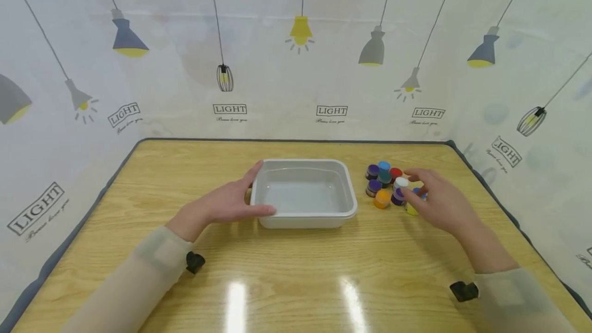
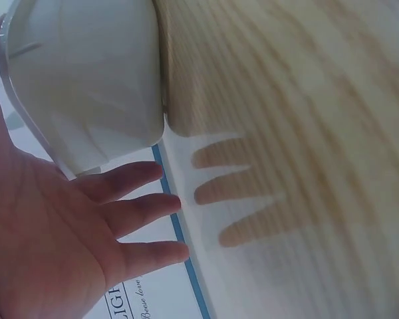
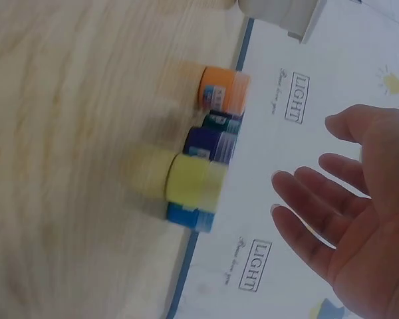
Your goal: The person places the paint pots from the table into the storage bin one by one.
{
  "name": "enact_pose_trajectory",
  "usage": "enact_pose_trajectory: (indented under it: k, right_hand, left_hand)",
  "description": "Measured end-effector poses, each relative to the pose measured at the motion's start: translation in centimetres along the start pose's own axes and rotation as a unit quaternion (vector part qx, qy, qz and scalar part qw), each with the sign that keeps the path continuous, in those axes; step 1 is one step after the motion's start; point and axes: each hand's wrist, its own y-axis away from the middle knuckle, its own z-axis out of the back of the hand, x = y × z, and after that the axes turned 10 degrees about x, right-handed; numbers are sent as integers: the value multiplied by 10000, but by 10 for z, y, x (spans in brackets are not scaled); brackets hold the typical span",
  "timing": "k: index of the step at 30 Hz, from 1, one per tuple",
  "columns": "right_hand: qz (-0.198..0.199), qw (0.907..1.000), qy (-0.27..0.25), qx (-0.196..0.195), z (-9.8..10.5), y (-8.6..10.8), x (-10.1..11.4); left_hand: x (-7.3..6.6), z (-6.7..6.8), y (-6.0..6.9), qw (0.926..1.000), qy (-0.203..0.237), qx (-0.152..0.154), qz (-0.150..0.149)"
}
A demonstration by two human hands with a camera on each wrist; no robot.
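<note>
A white rectangular container (image 1: 302,221) stands on the table. My left hand (image 1: 228,200) holds its left end, with the thumb across the near rim and other fingers at the far left corner; in the left wrist view three fingers spread out straight below the container (image 2: 86,80). Over the cluster of small paint jars, my right hand (image 1: 441,202) hovers with bent, parted fingers and nothing between them. The cluster includes an orange jar (image 1: 382,199), a red one (image 1: 395,174) and a white-lidded one (image 1: 401,183). Yellow and blue jars are partly hidden by that hand.
The jars stand close together to the right of the container on the wooden table (image 1: 296,276). A patterned wall covering (image 1: 277,81) with printed lamps surrounds the table's far and side edges.
</note>
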Motion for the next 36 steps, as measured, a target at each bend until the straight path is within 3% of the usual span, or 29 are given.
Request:
enact_pose_trajectory:
  k: [9, 18, 23, 36]
  right_hand:
    - [-369, 9971, -659, -75, -4, 8, -39]
    - [-366, 9883, -1338, 627, -15, 9, -66]
    - [-364, 9827, -1546, 950, -21, 7, -70]
    - [-258, 9820, -1470, 1162, -25, 4, -63]
  left_hand:
    - [5, -1, -3, 9998, 189, 113, -2]
    - [5, -1, -5, 9995, 278, 178, -1]
    - [6, -1, -5, 9995, 265, 174, 28]
    - [8, -1, -6, 9993, 319, 178, 21]
